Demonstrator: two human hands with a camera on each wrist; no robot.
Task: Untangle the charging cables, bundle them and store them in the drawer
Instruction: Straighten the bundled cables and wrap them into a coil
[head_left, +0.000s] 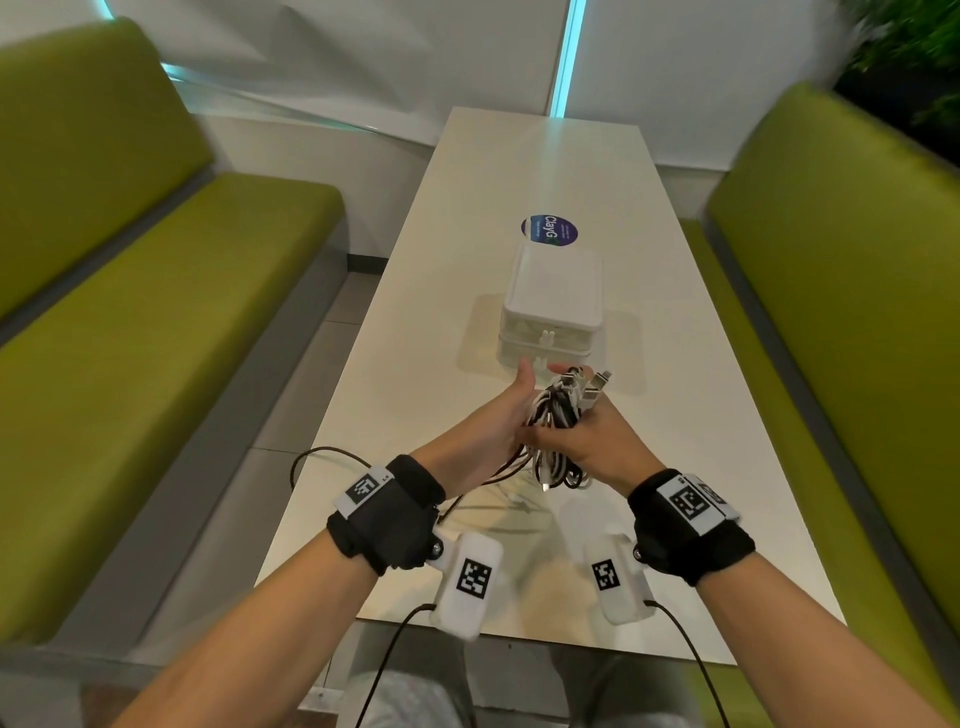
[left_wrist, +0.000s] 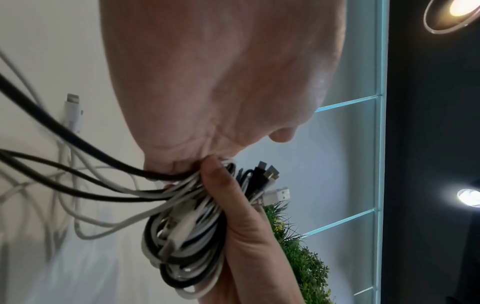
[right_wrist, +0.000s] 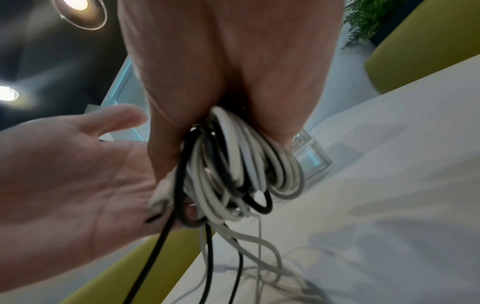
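Note:
A coiled bundle of black and white charging cables (head_left: 553, 415) is held above the white table (head_left: 675, 415). My right hand (head_left: 584, 436) grips the coil, fingers wrapped round it (left_wrist: 239, 205), with several USB plugs (left_wrist: 270, 176) sticking out on top. My left hand (head_left: 504, 415) lies beside the bundle with the palm open (right_wrist: 72, 174) and the fingers straight; black strands run across it. Loose cable tails (head_left: 511, 499) trail from the coil onto the table. The small white drawer unit (head_left: 551, 301) stands just beyond both hands, its drawers closed.
Green benches flank the table on the left (head_left: 156, 338) and right (head_left: 831, 312). A round dark sticker (head_left: 549, 230) lies behind the drawer unit. One black cable (head_left: 322, 454) loops past the table's left edge. Plants (head_left: 909, 52) stand at the far right.

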